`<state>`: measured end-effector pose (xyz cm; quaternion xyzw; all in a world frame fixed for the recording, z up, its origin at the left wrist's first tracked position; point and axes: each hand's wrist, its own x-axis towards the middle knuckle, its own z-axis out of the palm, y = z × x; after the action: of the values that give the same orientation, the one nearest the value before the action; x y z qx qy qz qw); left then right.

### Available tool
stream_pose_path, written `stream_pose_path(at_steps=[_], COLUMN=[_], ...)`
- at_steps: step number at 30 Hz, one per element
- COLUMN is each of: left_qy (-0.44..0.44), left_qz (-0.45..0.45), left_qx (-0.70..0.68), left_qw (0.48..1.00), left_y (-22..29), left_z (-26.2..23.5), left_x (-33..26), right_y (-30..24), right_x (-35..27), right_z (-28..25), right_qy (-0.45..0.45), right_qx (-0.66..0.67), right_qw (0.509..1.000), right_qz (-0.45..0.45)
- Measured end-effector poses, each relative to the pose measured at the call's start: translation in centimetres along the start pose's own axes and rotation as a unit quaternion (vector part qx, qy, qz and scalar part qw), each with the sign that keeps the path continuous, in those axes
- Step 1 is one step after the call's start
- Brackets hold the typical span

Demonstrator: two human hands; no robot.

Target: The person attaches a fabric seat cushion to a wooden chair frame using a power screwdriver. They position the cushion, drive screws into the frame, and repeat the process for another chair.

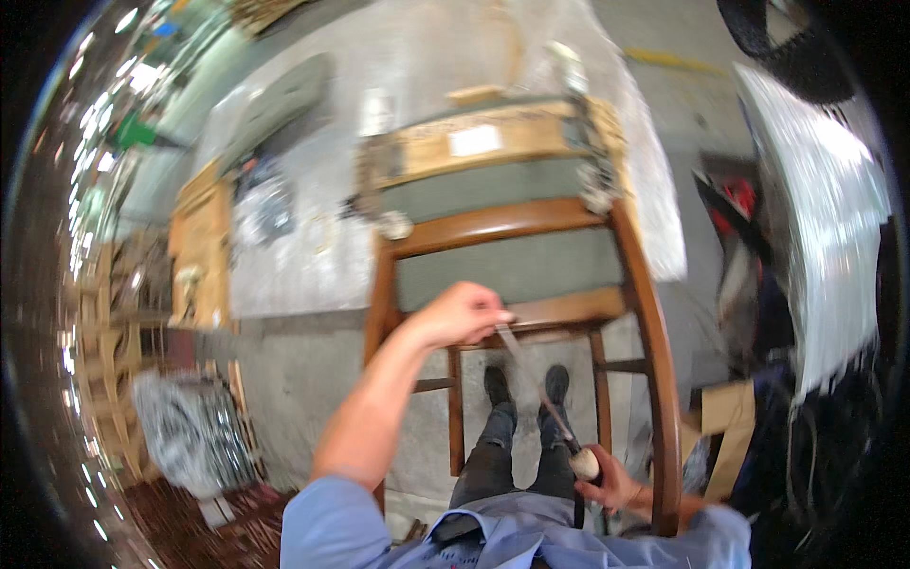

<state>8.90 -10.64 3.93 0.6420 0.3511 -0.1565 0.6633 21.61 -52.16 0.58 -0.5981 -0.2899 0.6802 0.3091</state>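
My left hand [466, 315] is closed in a pinch over the front wooden rail of a brown chair [517, 226]. Between its fingertips is the upper end of a thin, pale strip or blade [523, 358], too blurred to identify. That slender length slants down toward my right hand [611, 482], which is wrapped round a tool with a pale rounded handle [585, 464]. Whether strip and tool are one piece, I cannot tell. Grey-green panels [502, 270] fill the chair frame. At its far side lies a wooden board [493, 142] bearing a white label.
A table with a pale plastic cover [294, 275] stands beyond the chair. On its left are a wooden panel [201, 247] and a clear plastic bag [265, 209]. A plastic-wrapped bundle [194, 431] sits lower left; a wrapped white slab [825, 218] and cardboard [728, 436] stand right.
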Motion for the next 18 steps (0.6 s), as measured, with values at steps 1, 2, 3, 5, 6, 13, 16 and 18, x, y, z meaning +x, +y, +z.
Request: stream_pose_path(at_steps=[1,2,3,5,6,13,16,18], left_qy=[-0.008,-0.01,0.008,0.046,0.06,0.15,0.171,0.174], left_qz=[-0.015,-0.01,-0.029,-0.061,-0.07,0.008,-0.012,-0.023], left_qx=[0.02,0.052,0.074,0.079,0.044,-0.182,-0.132,-0.103], left_qw=[1.0,0.999,0.997,0.994,0.995,0.972,0.976,0.979], left_y=[1.0,1.9,2.3,2.6,2.6,2.0,2.2,1.9], left_z=[-0.1,0.2,0.4,0.9,1.1,3.6,5.0,5.6], left_x=[0.4,1.2,1.5,1.5,1.7,3.0,2.5,2.7], right_y=[2.0,2.5,2.7,3.8,4.2,4.1,4.7,8.5], right_x=[0.5,0.7,1.5,2.8,3.1,5.6,4.7,5.2], right_z=[-0.6,-0.7,-1.7,-3.2,-3.4,-2.3,-1.5,-0.4], right_qy=[0.019,0.044,0.034,-0.003,-0.008,0.022,0.008,0.004], right_qx=[-0.058,-0.065,-0.069,-0.038,-0.021,0.148,0.28,0.293], right_qw=[0.996,0.994,0.994,0.996,0.995,0.962,0.945,0.93], right_qz=[-0.067,-0.071,-0.075,-0.076,-0.094,-0.228,-0.171,-0.223])
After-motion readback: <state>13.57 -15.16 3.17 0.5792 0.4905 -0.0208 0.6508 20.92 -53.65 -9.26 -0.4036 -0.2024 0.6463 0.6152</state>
